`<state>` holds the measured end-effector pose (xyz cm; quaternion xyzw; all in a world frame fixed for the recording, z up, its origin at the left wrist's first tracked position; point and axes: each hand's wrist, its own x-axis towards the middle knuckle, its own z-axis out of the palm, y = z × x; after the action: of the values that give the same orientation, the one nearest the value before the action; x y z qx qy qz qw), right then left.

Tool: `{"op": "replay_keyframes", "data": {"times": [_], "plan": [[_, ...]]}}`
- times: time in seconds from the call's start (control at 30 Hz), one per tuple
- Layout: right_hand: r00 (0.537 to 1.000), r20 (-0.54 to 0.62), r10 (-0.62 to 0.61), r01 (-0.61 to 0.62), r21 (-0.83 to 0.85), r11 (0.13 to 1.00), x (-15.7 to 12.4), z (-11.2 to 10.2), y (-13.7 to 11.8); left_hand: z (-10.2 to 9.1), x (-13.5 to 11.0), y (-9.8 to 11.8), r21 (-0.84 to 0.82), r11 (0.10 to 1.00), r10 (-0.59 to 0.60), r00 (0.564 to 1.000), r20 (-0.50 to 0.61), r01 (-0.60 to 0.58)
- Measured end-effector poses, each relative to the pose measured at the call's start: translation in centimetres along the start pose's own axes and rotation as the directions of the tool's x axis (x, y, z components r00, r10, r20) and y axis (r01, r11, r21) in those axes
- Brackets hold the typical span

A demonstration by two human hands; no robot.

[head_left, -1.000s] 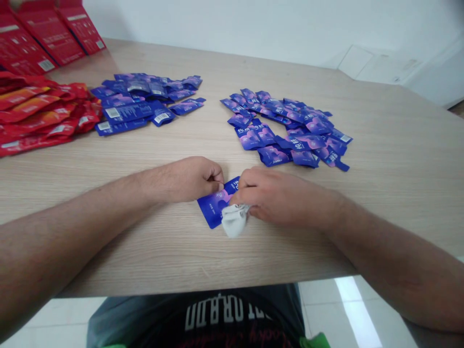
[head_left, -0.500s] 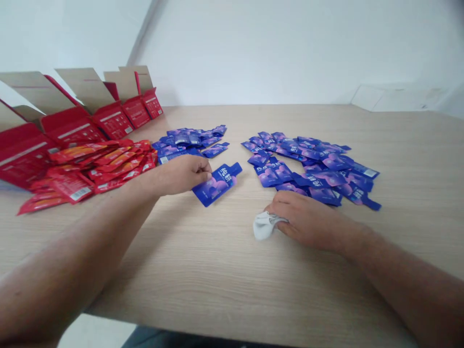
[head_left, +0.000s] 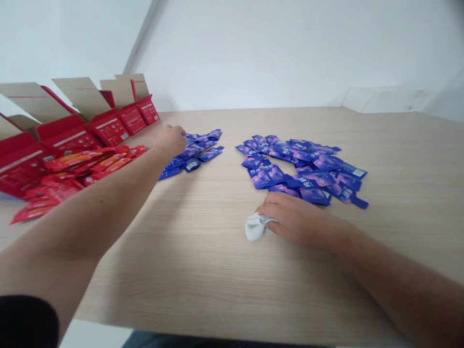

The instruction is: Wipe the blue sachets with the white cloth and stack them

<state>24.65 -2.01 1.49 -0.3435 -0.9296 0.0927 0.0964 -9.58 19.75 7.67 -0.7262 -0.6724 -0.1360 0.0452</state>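
My left hand (head_left: 171, 139) reaches over the far end of the left pile of blue-purple sachets (head_left: 195, 150). Its fingers are curled together, and what they hold, if anything, is hidden against the pile. Bunched in my right hand (head_left: 290, 215) is a white cloth (head_left: 255, 227), gripped just above the table. Beyond that hand spreads a larger pile of the same blue-purple sachets (head_left: 308, 162), some overlapping.
Red sachets (head_left: 61, 186) are heaped at the left, partly behind my left forearm. Several red cartons (head_left: 108, 128) with raised flaps stand in a row behind them. A wall borders the far edge of the wooden table (head_left: 203, 261).
My left hand has moved away and to the left, from the middle of the table to the left pile. The sachet it held no longer shows separately. My right hand keeps the cloth.
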Motion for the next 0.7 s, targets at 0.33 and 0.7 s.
{"op": "replay_keyframes", "data": {"times": [0.33,0.7], "plan": [[0.999,-0.051,-0.019,0.021,0.028,0.999,0.1,0.0,0.1,7.0,-5.3,12.0,-0.148,0.932,0.352,0.924,0.15,-0.331],[0.996,-0.086,-0.028,0.03,0.018,0.999,0.2,0.5,0.6,9.9,-0.3,19.1,-0.089,0.988,0.146,0.957,0.25,-0.128]]}}
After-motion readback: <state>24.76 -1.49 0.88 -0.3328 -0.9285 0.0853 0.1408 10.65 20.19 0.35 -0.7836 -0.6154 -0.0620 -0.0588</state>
